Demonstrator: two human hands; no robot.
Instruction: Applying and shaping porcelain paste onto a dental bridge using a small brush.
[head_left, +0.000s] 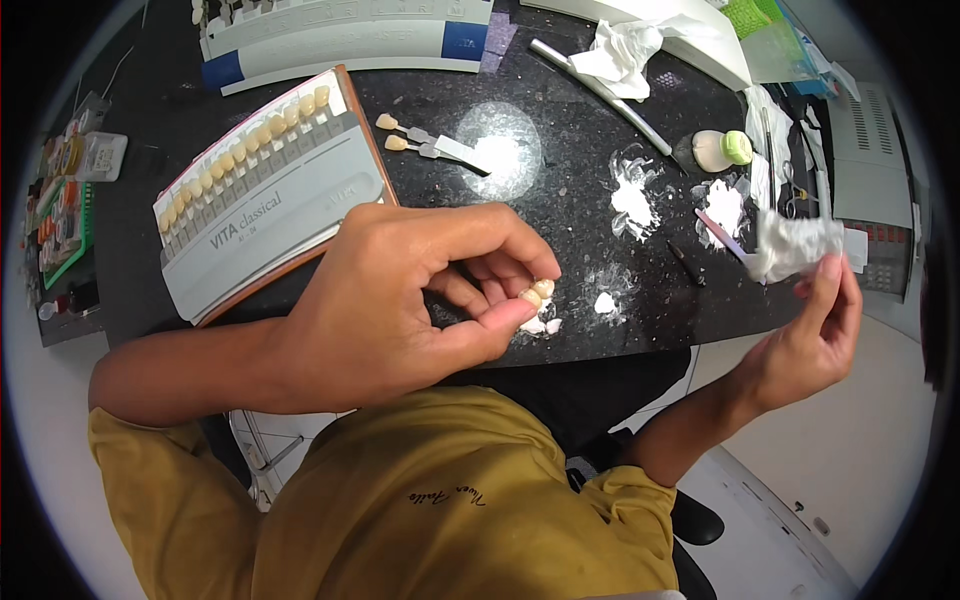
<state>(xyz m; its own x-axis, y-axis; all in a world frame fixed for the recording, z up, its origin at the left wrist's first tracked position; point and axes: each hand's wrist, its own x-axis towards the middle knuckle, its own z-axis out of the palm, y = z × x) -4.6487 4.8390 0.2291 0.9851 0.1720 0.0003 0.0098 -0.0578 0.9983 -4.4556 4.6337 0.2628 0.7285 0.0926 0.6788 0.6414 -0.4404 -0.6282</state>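
Between the thumb and forefinger of my left hand [395,285] are small joined tooth-coloured dental crowns [539,292], held above the front part of the dark speckled bench. Just below them lie white powder crumbs [540,326]. My right hand [812,345], off to the right, pinches a crumpled white tissue [795,247] by its lower edge. A pink-handled tool [722,234] lies beside that tissue, its tip toward a white powder heap [725,205]. Two loose shade tabs [408,143] rest beyond my left hand.
A grey shade guide [270,215] with a row of tooth tabs lies at left, a larger white-and-blue one [345,45] behind it. Another powder heap [634,195], a green-capped bottle [720,150], a long metal rod [600,95] and a crumpled tissue [620,55] occupy the right side.
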